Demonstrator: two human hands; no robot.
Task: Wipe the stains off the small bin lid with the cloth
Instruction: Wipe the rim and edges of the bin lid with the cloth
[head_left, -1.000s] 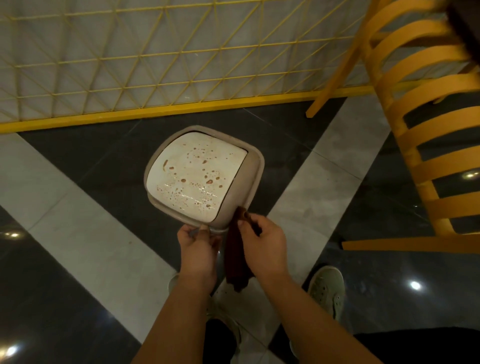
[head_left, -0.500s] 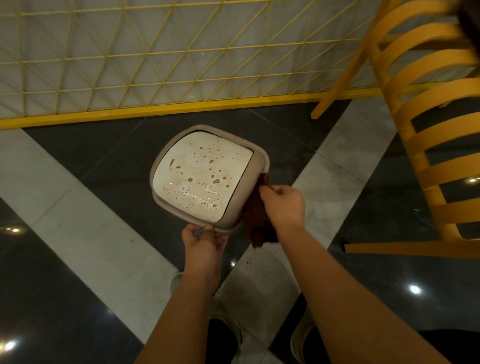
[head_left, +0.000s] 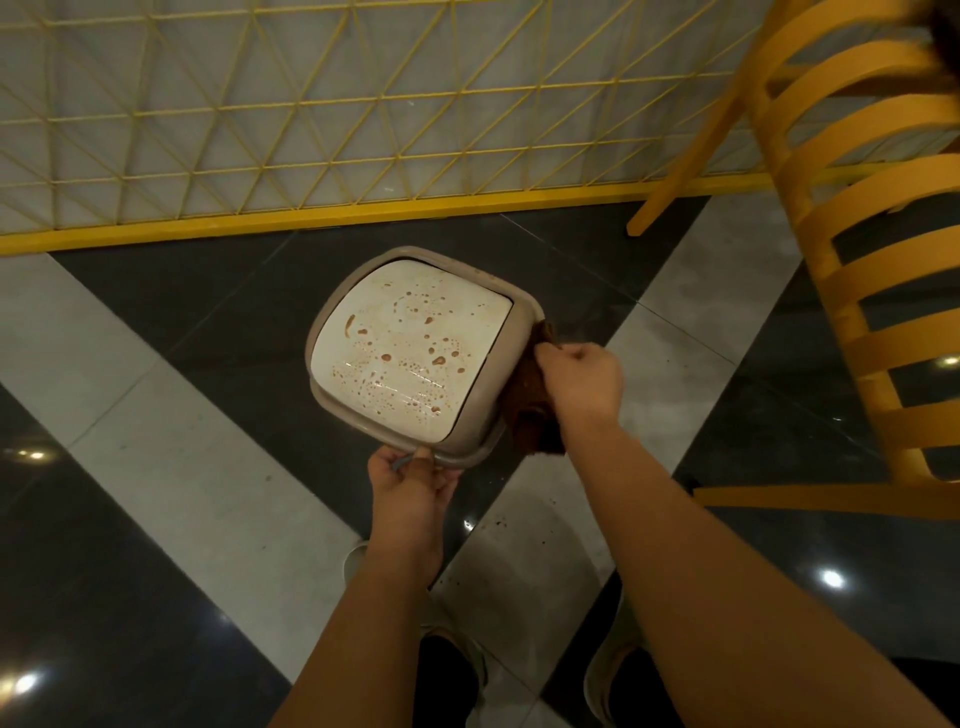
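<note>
The small bin lid (head_left: 410, 343) is held in the air above the floor, a white panel in a beige frame, speckled with brown stains and droplets. My left hand (head_left: 410, 488) pinches the lid's near rim. My right hand (head_left: 582, 384) grips a dark brown cloth (head_left: 530, 405), which hangs against the lid's right edge and touches the beige frame. The cloth's lower end dangles below my fist.
A yellow slatted chair (head_left: 852, 260) stands close on the right, one leg (head_left: 670, 192) reaching toward the wall. A yellow wire grid panel (head_left: 363, 114) runs along the back. The floor is dark glossy tile with a pale band (head_left: 171, 467). My shoes (head_left: 358, 566) show below.
My right hand carried the cloth from the lid's near corner up along its right edge. The lid has tilted slightly and stays in my left hand.
</note>
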